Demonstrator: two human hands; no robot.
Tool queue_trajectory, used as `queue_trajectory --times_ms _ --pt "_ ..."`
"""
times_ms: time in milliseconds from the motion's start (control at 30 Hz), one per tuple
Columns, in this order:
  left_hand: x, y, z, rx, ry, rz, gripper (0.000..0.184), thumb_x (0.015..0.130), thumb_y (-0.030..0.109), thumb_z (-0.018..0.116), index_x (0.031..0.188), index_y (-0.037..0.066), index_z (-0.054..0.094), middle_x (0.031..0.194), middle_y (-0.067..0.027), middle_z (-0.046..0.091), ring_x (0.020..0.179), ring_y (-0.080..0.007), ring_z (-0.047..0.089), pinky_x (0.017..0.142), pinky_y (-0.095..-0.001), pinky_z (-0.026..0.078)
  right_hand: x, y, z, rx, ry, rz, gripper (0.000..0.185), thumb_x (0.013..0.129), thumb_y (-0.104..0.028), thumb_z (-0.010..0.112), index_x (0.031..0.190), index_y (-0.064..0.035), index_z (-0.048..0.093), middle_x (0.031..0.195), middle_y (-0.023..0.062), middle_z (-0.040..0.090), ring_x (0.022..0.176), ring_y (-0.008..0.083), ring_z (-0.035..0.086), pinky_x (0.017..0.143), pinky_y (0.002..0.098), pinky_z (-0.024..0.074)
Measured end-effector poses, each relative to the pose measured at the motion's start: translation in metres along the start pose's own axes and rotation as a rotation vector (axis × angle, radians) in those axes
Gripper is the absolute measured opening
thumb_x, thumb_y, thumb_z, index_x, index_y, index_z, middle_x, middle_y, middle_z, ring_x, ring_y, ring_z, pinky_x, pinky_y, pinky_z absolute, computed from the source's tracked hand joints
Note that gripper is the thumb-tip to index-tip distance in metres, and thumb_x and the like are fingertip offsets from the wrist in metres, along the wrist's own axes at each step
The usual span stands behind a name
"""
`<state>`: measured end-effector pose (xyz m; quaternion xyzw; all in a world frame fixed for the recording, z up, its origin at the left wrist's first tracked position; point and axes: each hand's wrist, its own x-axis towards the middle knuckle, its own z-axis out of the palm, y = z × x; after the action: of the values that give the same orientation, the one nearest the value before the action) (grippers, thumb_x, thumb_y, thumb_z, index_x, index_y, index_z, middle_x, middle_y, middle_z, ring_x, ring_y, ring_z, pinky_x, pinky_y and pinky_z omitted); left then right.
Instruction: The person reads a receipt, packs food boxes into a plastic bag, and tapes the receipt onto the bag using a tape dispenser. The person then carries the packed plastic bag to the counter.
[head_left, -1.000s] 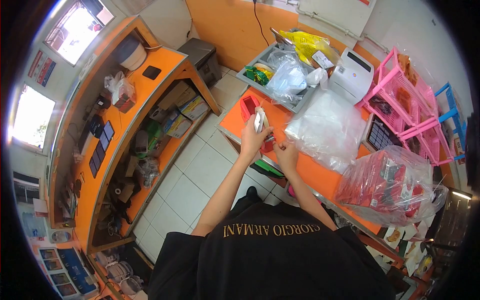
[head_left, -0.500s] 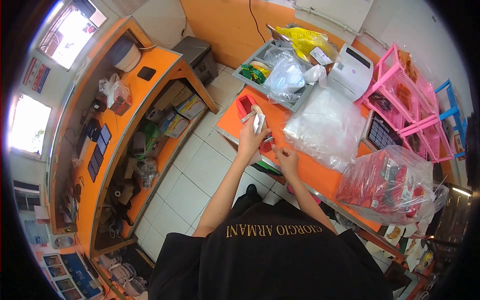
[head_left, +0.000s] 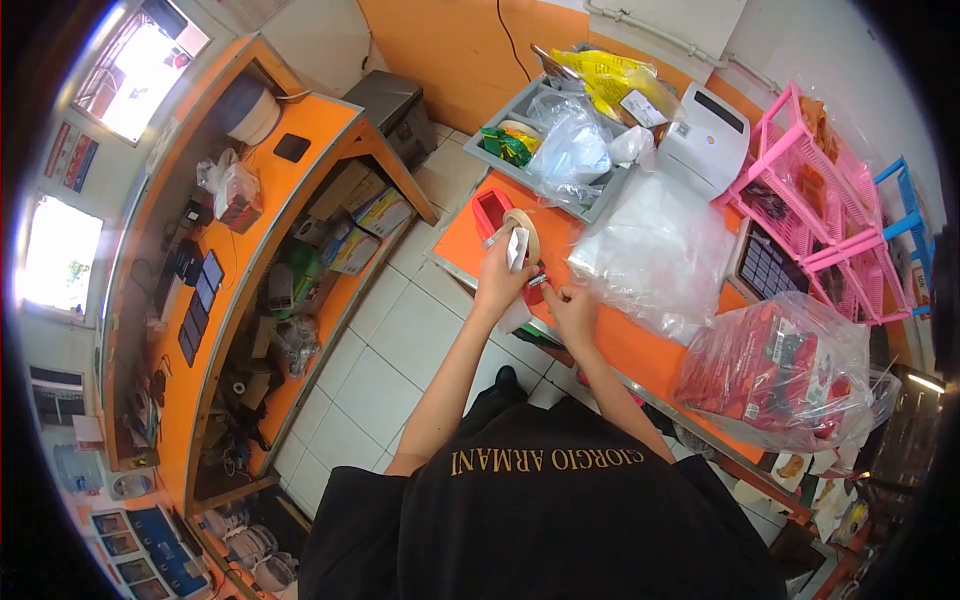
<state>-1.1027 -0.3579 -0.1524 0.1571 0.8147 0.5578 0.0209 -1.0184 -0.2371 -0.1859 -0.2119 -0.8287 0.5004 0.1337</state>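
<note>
A red tape dispenser (head_left: 491, 208) sits near the corner of the orange table. Beside it, a tan roll of tape (head_left: 530, 240) is tilted in my left hand (head_left: 497, 285), whose fingers are closed around it. White paper-like material (head_left: 517, 249) shows between those fingers, and a pale piece hangs below the hand. My right hand (head_left: 574, 315) is closed in a pinch close to the dispenser's front end. Whatever its fingertips hold is too small to make out.
On the orange table (head_left: 625, 338) lie a stack of clear plastic bags (head_left: 645, 250) and a bagged red box (head_left: 770, 365). Behind stand a grey tray (head_left: 500, 170), a white device (head_left: 704, 145), a calculator (head_left: 770, 262) and pink baskets (head_left: 800, 175). A shelved counter (head_left: 265, 195) is at left.
The tape roll has turned so that more of its round face shows. My left hand has shifted slightly, and my right hand stays close to the dispenser's front end.
</note>
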Motion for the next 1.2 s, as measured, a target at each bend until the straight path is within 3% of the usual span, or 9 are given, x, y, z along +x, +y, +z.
queue_trajectory --times_ms 67,267,333,533,600,667,700,833,1200 --pt "0.002 -0.006 0.001 0.081 -0.013 0.021 0.079 0.059 0.005 0.079 0.128 0.003 0.042 0.111 -0.019 0.056 0.102 -0.0321 0.055 0.087 -0.0378 0.044 -0.002 -0.009 -0.003 0.002 -0.002 0.008 0.044 0.077 -0.029 0.066 0.049 0.0006 0.051 0.042 0.0126 0.04 0.036 0.0219 0.039 0.043 0.039 0.0282" --pt "0.0 -0.005 0.004 0.089 0.009 0.048 0.077 0.058 0.003 0.078 0.128 0.003 0.043 0.112 -0.0194 0.055 0.105 -0.0333 0.053 0.088 -0.0385 0.043 -0.002 -0.006 0.0 -0.09 0.002 -0.011 0.042 0.078 -0.028 0.063 0.05 0.0004 0.051 0.045 0.0165 0.043 0.039 0.0282 0.044 0.044 0.0417 0.03" --pt "-0.002 -0.002 0.005 0.122 0.022 0.076 0.077 0.059 0.004 0.078 0.128 0.003 0.044 0.113 -0.0196 0.055 0.105 -0.0333 0.053 0.089 -0.0383 0.043 0.001 0.029 0.002 -0.231 0.108 -0.094 0.042 0.078 -0.023 0.066 0.051 0.0032 0.048 0.042 0.0114 0.039 0.038 0.0134 0.038 0.041 0.035 0.0271" --pt "-0.002 -0.002 -0.004 0.113 0.029 0.085 0.056 0.063 0.009 0.078 0.111 -0.001 0.051 0.104 -0.0208 0.057 0.098 -0.0344 0.056 0.083 -0.0403 0.045 -0.009 0.064 -0.044 -0.089 -0.029 0.043 0.047 0.081 -0.026 0.066 0.047 -0.0036 0.043 0.043 0.0004 0.04 0.043 0.0043 0.035 0.041 0.0272 0.0263" --pt "-0.003 -0.001 -0.011 0.06 0.023 0.057 0.054 0.065 0.012 0.078 0.111 0.0 0.051 0.101 -0.0194 0.06 0.094 -0.0314 0.059 0.079 -0.0391 0.047 -0.018 0.045 -0.045 0.016 -0.099 0.047 0.048 0.082 -0.028 0.066 0.047 -0.0049 0.044 0.043 -0.0015 0.041 0.043 0.0037 0.035 0.041 0.0256 0.0258" --pt "-0.005 0.003 -0.022 -0.136 -0.033 -0.233 0.049 0.072 0.018 0.075 0.111 0.0 0.052 0.094 -0.0154 0.063 0.08 -0.0225 0.063 0.068 -0.0345 0.05 -0.028 0.024 -0.035 0.129 -0.168 0.041 0.049 0.083 -0.03 0.066 0.046 -0.0062 0.045 0.043 -0.0034 0.042 0.043 0.003 0.035 0.041 0.024 0.0254" --pt "-0.007 0.005 -0.027 -0.111 0.003 -0.179 0.039 0.082 0.02 0.068 0.112 0.0 0.051 0.088 -0.01 0.063 0.07 -0.0151 0.063 0.059 -0.0304 0.05 -0.036 0.015 -0.029 0.227 -0.264 0.081 0.048 0.083 -0.031 0.066 0.047 -0.0061 0.047 0.044 -0.0035 0.042 0.043 0.0029 0.035 0.041 0.0233 0.0251" --pt "-0.016 -0.001 -0.036 -0.487 0.114 -0.262 0.025 0.095 0.019 0.049 0.111 0.001 0.051 0.088 -0.0072 0.063 0.072 -0.0144 0.063 0.06 -0.0291 0.051 -0.056 -0.003 -0.009 0.401 -0.514 0.274 0.05 0.081 -0.038 0.067 0.049 -0.0032 0.053 0.046 -0.0024 0.046 0.045 0.0052 0.04 0.045 0.0247 0.0302" --pt "-0.025 0.029 -0.06 -0.786 0.155 -0.267 0.029 0.098 0.025 0.039 0.114 0.002 0.047 0.099 -0.0104 0.061 0.081 -0.0193 0.063 0.072 -0.0341 0.053 -0.068 -0.021 -0.004 0.361 -0.491 0.241 0.05 0.08 -0.04 0.067 0.049 -0.0042 0.053 0.046 -0.0028 0.046 0.044 0.0039 0.037 0.045 0.0225 0.0277"
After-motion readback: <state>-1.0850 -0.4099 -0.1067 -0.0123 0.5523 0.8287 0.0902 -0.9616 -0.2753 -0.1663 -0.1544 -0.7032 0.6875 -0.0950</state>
